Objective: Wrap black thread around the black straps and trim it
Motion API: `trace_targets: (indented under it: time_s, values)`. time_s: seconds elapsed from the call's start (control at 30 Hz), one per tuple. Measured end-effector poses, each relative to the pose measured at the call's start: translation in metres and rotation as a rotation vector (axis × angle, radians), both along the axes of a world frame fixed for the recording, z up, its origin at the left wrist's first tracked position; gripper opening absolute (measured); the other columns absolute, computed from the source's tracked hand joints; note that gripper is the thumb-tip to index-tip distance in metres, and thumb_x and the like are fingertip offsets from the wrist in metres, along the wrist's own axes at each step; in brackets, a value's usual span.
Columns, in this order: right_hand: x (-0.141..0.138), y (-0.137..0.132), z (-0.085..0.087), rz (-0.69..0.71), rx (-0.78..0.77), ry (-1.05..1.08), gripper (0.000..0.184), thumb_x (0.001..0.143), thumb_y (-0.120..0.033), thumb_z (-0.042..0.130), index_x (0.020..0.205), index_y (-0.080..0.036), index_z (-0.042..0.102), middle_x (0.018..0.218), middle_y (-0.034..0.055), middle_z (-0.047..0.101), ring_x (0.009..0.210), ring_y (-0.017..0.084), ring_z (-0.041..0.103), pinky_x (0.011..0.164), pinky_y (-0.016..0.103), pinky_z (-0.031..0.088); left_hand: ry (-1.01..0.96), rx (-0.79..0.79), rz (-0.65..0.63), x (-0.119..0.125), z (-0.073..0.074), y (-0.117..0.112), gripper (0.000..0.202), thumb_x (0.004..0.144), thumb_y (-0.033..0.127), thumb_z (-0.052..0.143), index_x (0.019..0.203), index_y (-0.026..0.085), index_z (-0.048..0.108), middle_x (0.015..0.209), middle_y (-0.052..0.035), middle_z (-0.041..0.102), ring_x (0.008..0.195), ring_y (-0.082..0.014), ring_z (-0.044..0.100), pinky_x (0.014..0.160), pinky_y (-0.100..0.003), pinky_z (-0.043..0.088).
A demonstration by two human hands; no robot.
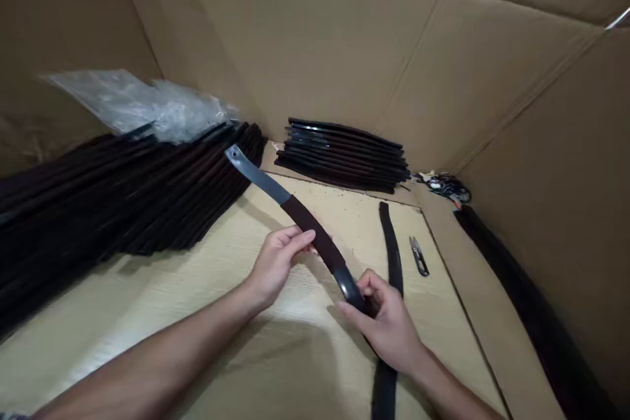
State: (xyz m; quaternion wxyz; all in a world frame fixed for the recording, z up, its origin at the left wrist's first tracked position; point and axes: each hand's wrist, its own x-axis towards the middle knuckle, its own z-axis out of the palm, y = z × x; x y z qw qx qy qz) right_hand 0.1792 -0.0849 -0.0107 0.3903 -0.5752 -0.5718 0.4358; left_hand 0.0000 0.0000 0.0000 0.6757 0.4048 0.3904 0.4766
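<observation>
In both hands I hold a long, curved black strap [310,230] with a dark maroon fabric sleeve around its middle and a bare grey end with a hole, pointing up and left. My left hand [278,262] grips the sleeved part from the near side. My right hand [384,321] closes around the strap's glossy black lower end, which is partly hidden by my fingers. Under my right hand, a separate black strip [391,256] lies lengthwise on the pale wood-grain board [147,315]. Small steel thread snips [419,256] lie just beyond it.
A large pile of dark straps [123,197] lies left, under a crumpled clear plastic bag [147,108]. A neat stack of black straps [342,154] sits ahead. Tangled cords [445,187] and a long dark strip [531,308] lie right, with cardboard walls [295,33] around.
</observation>
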Motion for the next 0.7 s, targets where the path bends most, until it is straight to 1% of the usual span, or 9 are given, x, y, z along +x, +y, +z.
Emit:
trace_targets:
  time_s: [0.07, 0.13, 0.2, 0.27, 0.33, 0.43, 0.5, 0.6, 0.7]
  values:
    - [0.001, -0.0017, 0.0004, 0.006, 0.01, 0.005, 0.031, 0.078, -0.032, 0.068, 0.071, -0.021, 0.04, 0.064, -0.0063, 0.041, 0.06, 0.011, 0.038, 0.057, 0.023, 0.03, -0.043, 0.006, -0.029, 0.0004, 0.001, -0.0013, 0.024, 0.076, 0.036, 0.07, 0.075, 0.012, 0.07, 0.078, -0.0083, 0.072, 0.078, -0.0214, 0.065, 0.079, -0.035, 0.049]
    - [0.0014, -0.003, 0.0005, 0.011, 0.016, 0.016, 0.031, 0.078, -0.032, 0.068, 0.071, -0.021, 0.04, 0.064, -0.0063, 0.042, 0.06, 0.011, 0.038, 0.057, 0.023, 0.03, -0.061, 0.018, -0.037, 0.0002, 0.001, -0.0021, 0.023, 0.077, 0.035, 0.07, 0.077, 0.012, 0.07, 0.08, -0.0083, 0.072, 0.078, -0.0207, 0.065, 0.078, -0.034, 0.049]
    - [0.0009, -0.0033, 0.0004, 0.018, 0.019, 0.035, 0.03, 0.078, -0.032, 0.068, 0.071, -0.021, 0.041, 0.063, -0.0064, 0.042, 0.059, 0.011, 0.037, 0.056, 0.024, 0.03, -0.059, 0.042, -0.023, -0.0005, -0.0004, -0.0021, 0.022, 0.077, 0.034, 0.07, 0.071, 0.013, 0.068, 0.073, -0.005, 0.07, 0.07, -0.017, 0.063, 0.07, -0.029, 0.048]
    - [-0.0003, -0.003, 0.0002, 0.013, 0.023, 0.041, 0.03, 0.077, -0.032, 0.069, 0.071, -0.021, 0.041, 0.063, -0.0066, 0.041, 0.058, 0.011, 0.037, 0.056, 0.024, 0.03, -0.019, 0.054, 0.008, -0.0015, -0.0022, -0.0013, 0.026, 0.076, 0.035, 0.072, 0.063, 0.014, 0.064, 0.062, -0.0008, 0.063, 0.059, -0.0125, 0.056, 0.061, -0.025, 0.043]
    - [-0.0021, -0.0026, 0.0004, -0.003, 0.023, 0.029, 0.03, 0.077, -0.032, 0.069, 0.071, -0.021, 0.041, 0.062, -0.0067, 0.041, 0.058, 0.011, 0.037, 0.055, 0.024, 0.03, 0.009, 0.04, 0.01, -0.002, -0.0033, -0.0003, 0.028, 0.075, 0.035, 0.074, 0.06, 0.014, 0.062, 0.057, 0.0011, 0.059, 0.054, -0.0098, 0.051, 0.056, -0.023, 0.039]
    - [-0.005, -0.003, 0.0013, -0.031, 0.026, 0.0, 0.031, 0.077, -0.033, 0.069, 0.071, -0.021, 0.042, 0.06, -0.0069, 0.041, 0.057, 0.011, 0.037, 0.055, 0.024, 0.03, -0.058, 0.008, -0.05, -0.0012, -0.0021, 0.0, 0.021, 0.072, 0.033, 0.076, 0.078, 0.014, 0.069, 0.069, -0.0011, 0.066, 0.062, -0.011, 0.056, 0.064, -0.024, 0.043]
    - [-0.0059, -0.0035, 0.0015, -0.042, 0.032, -0.016, 0.031, 0.076, -0.034, 0.07, 0.07, -0.021, 0.042, 0.06, -0.0067, 0.042, 0.057, 0.011, 0.038, 0.055, 0.024, 0.031, -0.115, -0.008, -0.09, -0.0003, -0.0008, -0.0006, 0.027, 0.071, 0.031, 0.078, 0.091, 0.014, 0.07, 0.082, -0.0038, 0.071, 0.074, -0.014, 0.062, 0.076, -0.027, 0.046]
    - [-0.0047, -0.0038, 0.0012, -0.051, 0.037, -0.04, 0.032, 0.076, -0.035, 0.071, 0.07, -0.021, 0.043, 0.06, -0.006, 0.044, 0.057, 0.011, 0.039, 0.055, 0.025, 0.031, -0.125, -0.009, -0.12, -0.0001, -0.0008, -0.0017, 0.027, 0.072, 0.031, 0.077, 0.091, 0.014, 0.069, 0.089, -0.0067, 0.073, 0.083, -0.0173, 0.064, 0.084, -0.031, 0.047]
    - [-0.0016, -0.0034, 0.0023, -0.021, 0.044, 0.003, 0.028, 0.08, -0.037, 0.068, 0.073, -0.02, 0.047, 0.066, -0.0033, 0.049, 0.06, 0.012, 0.044, 0.056, 0.025, 0.034, -0.141, 0.048, -0.124, -0.0011, -0.003, -0.0024, 0.027, 0.072, 0.031, 0.078, 0.091, 0.014, 0.07, 0.093, -0.0081, 0.073, 0.088, -0.0196, 0.065, 0.088, -0.033, 0.047]
